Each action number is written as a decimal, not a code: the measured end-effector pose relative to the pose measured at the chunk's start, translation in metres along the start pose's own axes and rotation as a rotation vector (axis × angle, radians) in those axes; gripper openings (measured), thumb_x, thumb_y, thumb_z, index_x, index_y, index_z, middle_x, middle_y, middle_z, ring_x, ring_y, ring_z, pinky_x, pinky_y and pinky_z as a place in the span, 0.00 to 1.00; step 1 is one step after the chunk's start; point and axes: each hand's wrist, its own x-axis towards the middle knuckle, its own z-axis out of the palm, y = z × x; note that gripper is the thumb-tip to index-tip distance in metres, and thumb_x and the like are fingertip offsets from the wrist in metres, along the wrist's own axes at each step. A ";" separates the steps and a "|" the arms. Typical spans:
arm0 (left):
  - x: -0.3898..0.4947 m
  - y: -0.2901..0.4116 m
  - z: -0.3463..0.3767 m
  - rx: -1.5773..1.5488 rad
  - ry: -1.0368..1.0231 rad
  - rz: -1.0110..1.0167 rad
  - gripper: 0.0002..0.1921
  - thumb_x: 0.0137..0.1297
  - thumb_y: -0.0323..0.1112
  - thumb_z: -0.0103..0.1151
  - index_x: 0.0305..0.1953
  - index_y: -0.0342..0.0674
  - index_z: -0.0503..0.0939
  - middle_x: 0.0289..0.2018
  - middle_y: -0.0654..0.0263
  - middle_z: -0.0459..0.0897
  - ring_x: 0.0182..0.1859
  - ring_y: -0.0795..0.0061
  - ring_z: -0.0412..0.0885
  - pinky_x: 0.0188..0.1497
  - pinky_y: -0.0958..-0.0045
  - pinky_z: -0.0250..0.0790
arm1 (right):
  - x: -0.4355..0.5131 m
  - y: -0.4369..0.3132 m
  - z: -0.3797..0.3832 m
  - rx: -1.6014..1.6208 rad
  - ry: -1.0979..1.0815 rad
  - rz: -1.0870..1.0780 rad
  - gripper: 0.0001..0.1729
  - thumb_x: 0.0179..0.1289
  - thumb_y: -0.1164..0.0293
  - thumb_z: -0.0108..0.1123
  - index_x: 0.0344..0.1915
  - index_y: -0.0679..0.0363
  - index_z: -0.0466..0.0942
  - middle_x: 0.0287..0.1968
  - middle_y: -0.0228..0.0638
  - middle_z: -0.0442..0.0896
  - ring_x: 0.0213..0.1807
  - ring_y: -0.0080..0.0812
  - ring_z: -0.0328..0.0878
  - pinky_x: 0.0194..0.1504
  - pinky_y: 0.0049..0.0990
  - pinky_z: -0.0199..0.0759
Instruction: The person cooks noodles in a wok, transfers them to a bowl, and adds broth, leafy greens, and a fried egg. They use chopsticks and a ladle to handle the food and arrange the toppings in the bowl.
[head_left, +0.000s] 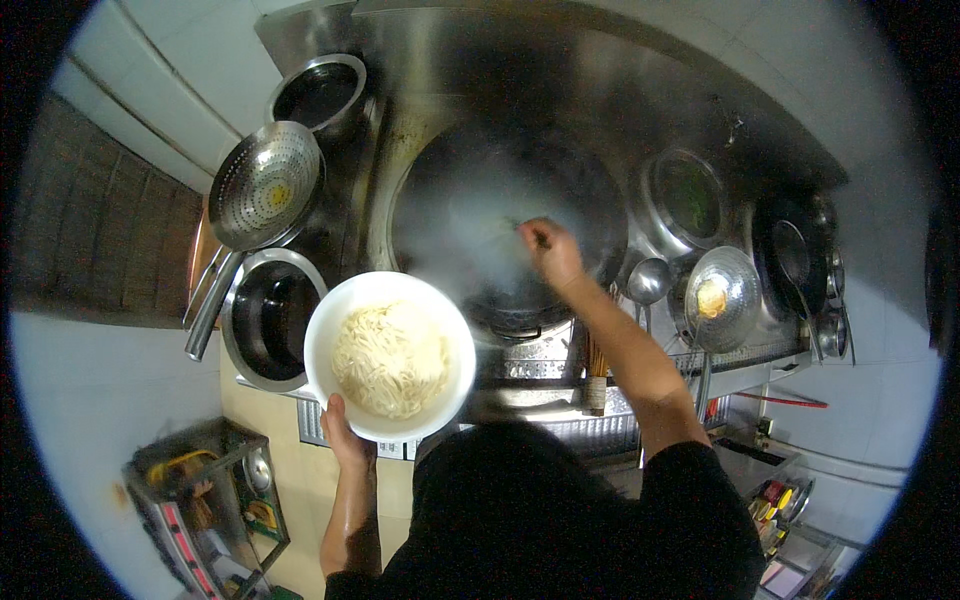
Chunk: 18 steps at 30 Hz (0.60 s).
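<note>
My left hand (349, 439) grips the lower left rim of a large white bowl (319, 352), which holds a heap of pale noodles (394, 360). Beyond the bowl stands a big dark wok (442, 165) on a steel stove, with steam over its middle. My right hand (551, 251) is above the wok, its fingers curled in; whether something small is between the fingertips cannot be made out. The wok's contents are hidden by steam and blur.
On the left, a perforated steel strainer (262, 176) rests near two dark-filled pots (319, 274) (360, 71). To the right are a steel ladle (649, 280), a second strainer (739, 300), a pot with something green (690, 195) and a dark pan (769, 225).
</note>
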 end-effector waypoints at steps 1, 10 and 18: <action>-0.003 0.000 0.001 0.012 0.016 0.005 0.29 0.71 0.46 0.54 0.61 0.26 0.68 0.54 0.52 0.78 0.53 0.62 0.79 0.55 0.64 0.73 | 0.003 0.003 -0.005 0.061 0.050 0.000 0.10 0.69 0.71 0.61 0.33 0.68 0.81 0.31 0.43 0.83 0.29 0.30 0.79 0.32 0.28 0.73; -0.009 -0.004 0.004 0.052 0.016 0.031 0.33 0.71 0.52 0.52 0.62 0.23 0.67 0.55 0.50 0.77 0.54 0.61 0.79 0.56 0.63 0.72 | 0.022 -0.006 -0.024 0.018 -0.048 0.284 0.17 0.72 0.64 0.58 0.33 0.68 0.78 0.28 0.39 0.82 0.29 0.29 0.80 0.34 0.29 0.76; -0.014 -0.007 -0.004 0.009 0.024 -0.004 0.34 0.70 0.52 0.53 0.63 0.25 0.66 0.57 0.51 0.76 0.57 0.62 0.77 0.59 0.63 0.70 | 0.003 0.055 -0.066 -0.001 -0.446 0.091 0.20 0.71 0.57 0.58 0.36 0.66 0.79 0.38 0.50 0.86 0.36 0.43 0.85 0.40 0.37 0.76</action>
